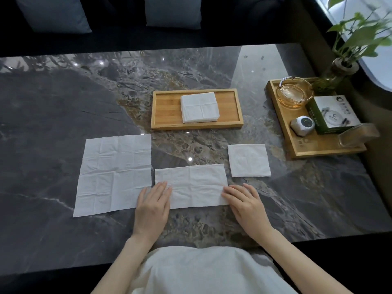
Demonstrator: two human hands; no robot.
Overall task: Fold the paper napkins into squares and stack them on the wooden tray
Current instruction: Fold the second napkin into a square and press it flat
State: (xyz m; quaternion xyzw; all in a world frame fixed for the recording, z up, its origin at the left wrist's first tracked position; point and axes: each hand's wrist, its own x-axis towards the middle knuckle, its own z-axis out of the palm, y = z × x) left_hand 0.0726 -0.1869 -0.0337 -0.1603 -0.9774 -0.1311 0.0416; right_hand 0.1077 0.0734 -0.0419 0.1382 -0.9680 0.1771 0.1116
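Half-folded napkin [191,185] is lying as a long rectangle on the marble table [53,102], nearer the person than the wooden tray [165,111]. Left hand [151,205] is pressing flat, fingers spread, on its left end; right hand [246,203] likewise on its right end, gripping nothing. Stack of folded squares [199,107] is sitting in the tray. Unfolded napkin [114,172] is lying near-left of the tray, one folded square [248,160] near-right.

Open marble table [63,102] between half-folded napkin [195,185] and wooden tray [157,111]; obstacles flanking: unfolded napkin [114,172] left, folded square [249,160] right.
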